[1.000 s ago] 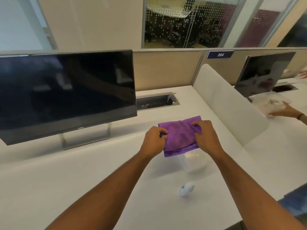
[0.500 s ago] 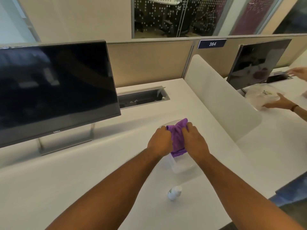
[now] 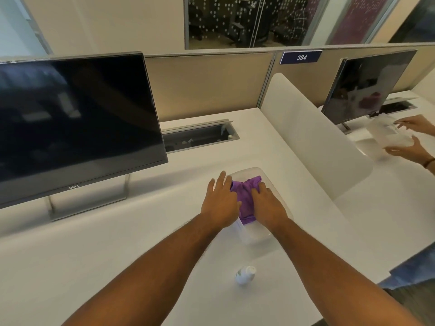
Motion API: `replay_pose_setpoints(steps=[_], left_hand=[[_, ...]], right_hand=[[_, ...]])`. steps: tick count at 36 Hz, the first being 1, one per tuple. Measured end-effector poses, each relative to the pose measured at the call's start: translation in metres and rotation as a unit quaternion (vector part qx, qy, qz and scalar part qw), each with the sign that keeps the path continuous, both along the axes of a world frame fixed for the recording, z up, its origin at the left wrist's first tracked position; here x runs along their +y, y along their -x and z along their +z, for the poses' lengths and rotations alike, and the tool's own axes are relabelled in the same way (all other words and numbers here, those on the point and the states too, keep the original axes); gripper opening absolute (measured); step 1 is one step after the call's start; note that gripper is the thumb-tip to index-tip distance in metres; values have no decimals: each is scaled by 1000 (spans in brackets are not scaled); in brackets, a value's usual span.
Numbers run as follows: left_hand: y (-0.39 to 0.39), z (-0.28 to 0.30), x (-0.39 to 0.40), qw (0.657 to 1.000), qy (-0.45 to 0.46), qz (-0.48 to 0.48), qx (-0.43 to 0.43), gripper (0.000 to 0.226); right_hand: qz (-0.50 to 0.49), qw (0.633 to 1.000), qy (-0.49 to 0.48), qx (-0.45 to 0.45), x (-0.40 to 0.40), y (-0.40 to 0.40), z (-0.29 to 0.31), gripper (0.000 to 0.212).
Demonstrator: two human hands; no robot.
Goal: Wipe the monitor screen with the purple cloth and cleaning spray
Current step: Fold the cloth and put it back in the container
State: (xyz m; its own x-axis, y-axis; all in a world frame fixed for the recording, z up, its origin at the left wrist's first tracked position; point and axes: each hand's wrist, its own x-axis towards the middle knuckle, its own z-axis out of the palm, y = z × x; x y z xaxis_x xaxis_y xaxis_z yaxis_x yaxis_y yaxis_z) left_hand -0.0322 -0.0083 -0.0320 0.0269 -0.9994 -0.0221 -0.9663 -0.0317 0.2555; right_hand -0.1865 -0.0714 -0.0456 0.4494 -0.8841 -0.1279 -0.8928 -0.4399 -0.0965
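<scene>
Both palms down, left hand (image 3: 220, 203) with fingers spread flat and right hand (image 3: 268, 205) pressing the purple cloth (image 3: 244, 198) into the clear container (image 3: 263, 236), seemingly stowing it, spray bottle (image 3: 244, 275) nearer, monitor (image 3: 75, 123) untouched at left.

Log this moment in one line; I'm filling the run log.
left hand: open on purple cloth | right hand: pressing cloth into clear container | spray bottle: untouched
</scene>
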Motion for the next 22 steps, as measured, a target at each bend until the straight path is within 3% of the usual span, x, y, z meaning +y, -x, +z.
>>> replay_pose_setpoints(steps=[5, 10, 22], left_hand=[[-4, -7, 7, 998, -1, -52, -28, 56], [-8, -11, 19, 994, -2, -101, -30, 56], [-3, -24, 64, 979, 80, -183, 43, 50]], right_hand=[[-43, 998, -35, -28, 7, -3, 7, 38], [-50, 998, -4, -40, 21, -1, 22, 42], [-143, 955, -35, -257, 95, 20, 46, 29]])
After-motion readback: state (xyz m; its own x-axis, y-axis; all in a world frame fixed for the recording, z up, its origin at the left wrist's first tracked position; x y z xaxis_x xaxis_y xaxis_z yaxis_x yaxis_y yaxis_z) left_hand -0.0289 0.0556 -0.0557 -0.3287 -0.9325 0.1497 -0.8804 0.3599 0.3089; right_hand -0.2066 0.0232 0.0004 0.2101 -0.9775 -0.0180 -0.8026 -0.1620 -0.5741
